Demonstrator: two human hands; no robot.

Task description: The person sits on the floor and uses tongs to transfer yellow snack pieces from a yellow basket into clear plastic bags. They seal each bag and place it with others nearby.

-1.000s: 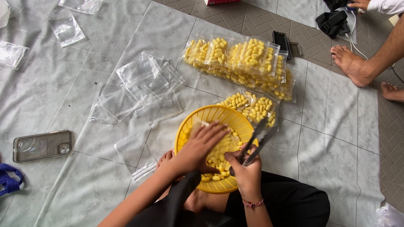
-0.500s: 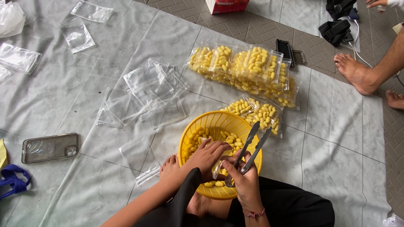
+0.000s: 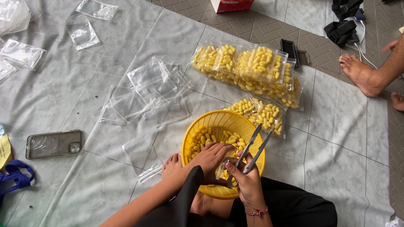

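Observation:
A yellow plastic basket (image 3: 210,121) of small yellow oval pieces (image 3: 205,137) sits on the grey floor sheet in front of my crossed legs. My left hand (image 3: 208,159) reaches into it, fingers curled over the pieces and a small clear bag. My right hand (image 3: 246,180) grips metal tongs (image 3: 251,150), whose tips point up and away over the basket rim. A filled clear bag of yellow pieces (image 3: 260,113) lies just beyond the basket, with a row of several filled bags (image 3: 248,67) farther back.
Empty clear bags (image 3: 148,90) are scattered left of the basket and more lie at the top left (image 3: 81,30). A phone (image 3: 54,143) lies at the left, a blue strap (image 3: 15,176) below it. Another person's bare foot (image 3: 361,74) rests at the right, near a dark phone (image 3: 289,49).
My left hand has slid from the basket's middle toward its near edge. My right hand with the tongs has stayed at the right rim. The view has shifted slightly.

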